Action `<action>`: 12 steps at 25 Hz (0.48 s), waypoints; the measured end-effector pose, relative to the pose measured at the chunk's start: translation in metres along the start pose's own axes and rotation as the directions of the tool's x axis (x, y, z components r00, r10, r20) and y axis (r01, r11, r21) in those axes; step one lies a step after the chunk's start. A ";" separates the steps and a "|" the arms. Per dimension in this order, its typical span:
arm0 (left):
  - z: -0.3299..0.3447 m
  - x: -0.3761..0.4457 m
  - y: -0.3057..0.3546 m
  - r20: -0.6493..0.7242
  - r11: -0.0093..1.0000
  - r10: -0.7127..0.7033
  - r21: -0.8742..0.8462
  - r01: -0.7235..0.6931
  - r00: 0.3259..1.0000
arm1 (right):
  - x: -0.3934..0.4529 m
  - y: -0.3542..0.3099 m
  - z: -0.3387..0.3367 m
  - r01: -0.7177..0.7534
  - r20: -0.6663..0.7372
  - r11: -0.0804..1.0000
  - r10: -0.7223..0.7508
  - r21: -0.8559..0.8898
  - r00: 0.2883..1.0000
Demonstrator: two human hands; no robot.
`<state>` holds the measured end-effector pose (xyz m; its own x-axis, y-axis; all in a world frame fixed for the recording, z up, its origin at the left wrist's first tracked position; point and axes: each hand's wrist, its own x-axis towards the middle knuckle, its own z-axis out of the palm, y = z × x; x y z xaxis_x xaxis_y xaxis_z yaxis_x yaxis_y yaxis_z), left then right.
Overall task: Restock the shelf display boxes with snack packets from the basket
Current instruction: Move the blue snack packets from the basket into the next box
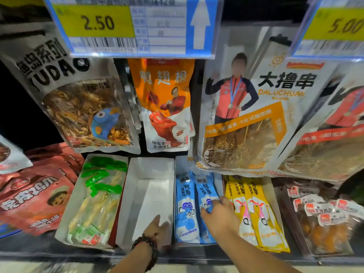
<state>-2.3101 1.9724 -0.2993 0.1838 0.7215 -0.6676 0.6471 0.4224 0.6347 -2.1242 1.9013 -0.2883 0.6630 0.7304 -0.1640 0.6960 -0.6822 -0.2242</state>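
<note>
The empty white box (151, 196) stands at 6 o'clock, left hand (159, 231) holding its right wall, fingers hidden. At 5 o'clock, right hand (218, 212) fingers pinch a blue packet (206, 191); pulling may drag its neighbour out. No basket visible.

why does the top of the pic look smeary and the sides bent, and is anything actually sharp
Head view: the 2.50 price tag sits close to the lens and is soft, its small print unreadable; the wide-angle lens bows the hanging packets outward at the edges; the shelf recess at left is near black; sharpest are the blue packets and yellow packets, while the left hand is slightly motion-blurred.
</note>
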 end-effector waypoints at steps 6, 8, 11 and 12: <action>0.016 0.004 -0.014 -0.023 0.984 0.024 0.178 -0.020 0.999 | 0.013 -0.004 0.017 0.026 -0.017 0.959 -0.033 -0.284 0.999; 0.018 -0.002 -0.006 0.008 0.975 0.080 0.206 -0.080 0.997 | 0.012 -0.004 0.020 0.043 -0.024 0.947 -0.053 -0.317 0.998; 0.022 -0.011 0.002 0.043 0.963 0.128 0.232 -0.135 0.991 | 0.011 -0.001 0.021 0.091 -0.023 0.941 -0.104 -0.325 0.994; 0.022 -0.013 0.004 0.043 0.962 0.132 0.235 -0.138 0.990 | 0.011 0.002 0.022 0.126 -0.019 0.939 -0.140 -0.321 0.990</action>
<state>-2.2934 1.9524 -0.2970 0.2993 0.7464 -0.5943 0.7710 0.1778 0.6115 -2.1214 1.9090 -0.3112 0.5646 0.8176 -0.1126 0.8253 -0.5593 0.0773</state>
